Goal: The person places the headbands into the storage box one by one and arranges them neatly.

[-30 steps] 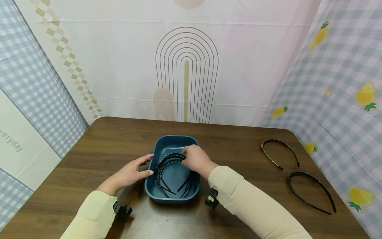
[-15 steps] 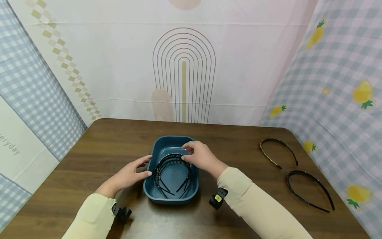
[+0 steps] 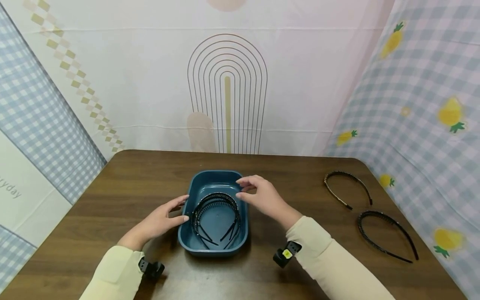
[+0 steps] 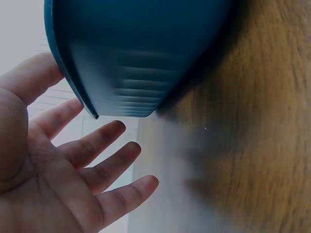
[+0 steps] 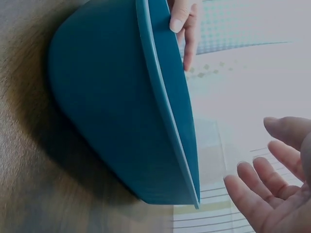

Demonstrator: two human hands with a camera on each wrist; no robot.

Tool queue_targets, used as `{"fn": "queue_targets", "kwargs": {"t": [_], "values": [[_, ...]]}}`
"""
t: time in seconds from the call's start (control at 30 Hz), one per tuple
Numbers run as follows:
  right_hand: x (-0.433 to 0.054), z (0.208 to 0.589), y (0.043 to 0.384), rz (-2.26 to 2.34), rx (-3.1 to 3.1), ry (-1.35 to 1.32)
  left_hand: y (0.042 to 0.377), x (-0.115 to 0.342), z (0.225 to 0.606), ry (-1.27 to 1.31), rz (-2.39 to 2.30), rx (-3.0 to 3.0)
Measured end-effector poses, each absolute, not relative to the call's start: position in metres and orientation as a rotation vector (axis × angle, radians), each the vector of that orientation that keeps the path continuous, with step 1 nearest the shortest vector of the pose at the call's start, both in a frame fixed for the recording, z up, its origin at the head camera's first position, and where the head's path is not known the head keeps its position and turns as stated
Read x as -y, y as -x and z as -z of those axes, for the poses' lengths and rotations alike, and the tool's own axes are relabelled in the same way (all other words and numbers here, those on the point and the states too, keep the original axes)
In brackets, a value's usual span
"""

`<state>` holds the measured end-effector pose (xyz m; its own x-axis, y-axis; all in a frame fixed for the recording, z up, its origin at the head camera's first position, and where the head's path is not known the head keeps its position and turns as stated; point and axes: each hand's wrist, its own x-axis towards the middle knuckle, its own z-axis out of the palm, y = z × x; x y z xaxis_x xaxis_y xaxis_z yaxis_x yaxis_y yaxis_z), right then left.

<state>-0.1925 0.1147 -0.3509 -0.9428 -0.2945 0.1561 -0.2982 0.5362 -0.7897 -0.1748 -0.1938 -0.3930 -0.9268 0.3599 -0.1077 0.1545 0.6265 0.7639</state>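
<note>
1. Left hand [image 3: 155, 223], left of centre in the lower frame: fingers extended and spread, thumb and forefinger touching the left rim of the tub, with no closed grip.
2. Black headband [image 3: 376, 212], lower right: lies flat on the wooden table [image 3: 131, 187]. It should be light and springy, probably plastic; take it by the crown of the arch, since pulling the tips apart might snap it.
3. Blue tub [image 3: 215, 177], just below centre: upright on the table, apparently thin, fairly stiff plastic. The smooth walls may slip, so its rim looks the surer hold.
4. Nested headbands [image 3: 217, 194], inside the tub: several dark, toothed arches overlap, crowns toward the top of the frame, tips toward the bottom. The exact count is unclear; the teeth could snag on one another when lifted.
5. Right hand [image 3: 266, 200], right of centre: fingers loosely bent, holding nothing, beside the tub's right rim.
6. Gold-and-dark headband [image 3: 340, 172], farther off at right: flat on the table, slimmer, likely just as light; the crown suits a pinch.
</note>
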Motion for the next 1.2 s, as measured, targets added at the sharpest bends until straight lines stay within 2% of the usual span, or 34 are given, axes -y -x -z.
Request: {"fn": "queue_targets", "kwargs": {"t": [0.77, 1.2], "values": [[-0.172, 0.366, 0.178, -1.756, 2.598, -0.404, 0.174, 0.196, 0.394, -0.400, -1.237, -2.565], [-0.219, 0.381, 0.173, -1.516, 2.692, -0.306, 0.175, 0.196, 0.399, -0.394, -1.259, -2.560]]}}
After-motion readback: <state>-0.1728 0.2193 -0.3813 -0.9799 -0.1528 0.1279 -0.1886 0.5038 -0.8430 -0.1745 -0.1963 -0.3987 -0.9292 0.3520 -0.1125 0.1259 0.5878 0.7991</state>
